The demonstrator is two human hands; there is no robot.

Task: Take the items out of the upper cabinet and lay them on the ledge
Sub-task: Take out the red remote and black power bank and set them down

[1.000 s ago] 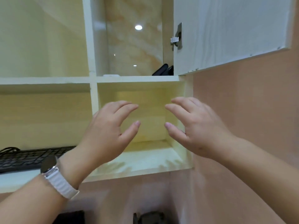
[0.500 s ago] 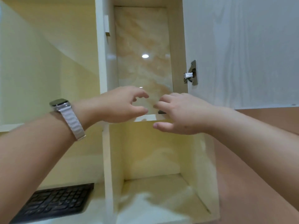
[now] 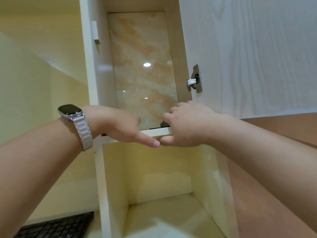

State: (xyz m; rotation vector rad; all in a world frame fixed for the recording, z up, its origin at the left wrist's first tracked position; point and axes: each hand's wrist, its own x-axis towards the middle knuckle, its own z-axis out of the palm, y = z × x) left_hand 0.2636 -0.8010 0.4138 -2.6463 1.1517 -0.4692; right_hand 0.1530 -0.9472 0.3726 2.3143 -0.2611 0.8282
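Both hands have risen since half a second ago, from just in front of the shelf (image 3: 157, 131) edge to over it, with their fingers now inside the cabinet (image 3: 140, 69).

At the near left a black keyboard (image 3: 56, 225) lies on the pale ledge (image 3: 171, 220). Above it the left forearm reaches up and right, a watch (image 3: 70, 111) with a pale strap on the wrist. The left hand (image 3: 118, 127) lies over the shelf edge. Its thumb runs straight under the edge, and its fingers are hidden behind the hand, so I cannot tell if they hold anything.

The thumb tips of the two hands meet, or almost meet, just below the shelf.

A dark item (image 3: 164, 124) sits on the shelf at the right of the cabinet, only a small part of it showing. The right hand (image 3: 187, 125) is just beside it with its fingers curled over the shelf edge against it. I cannot tell whether they clamp it or only touch it.

Right of that hand a metal hinge (image 3: 195, 79) holds the open white door (image 3: 253, 55).
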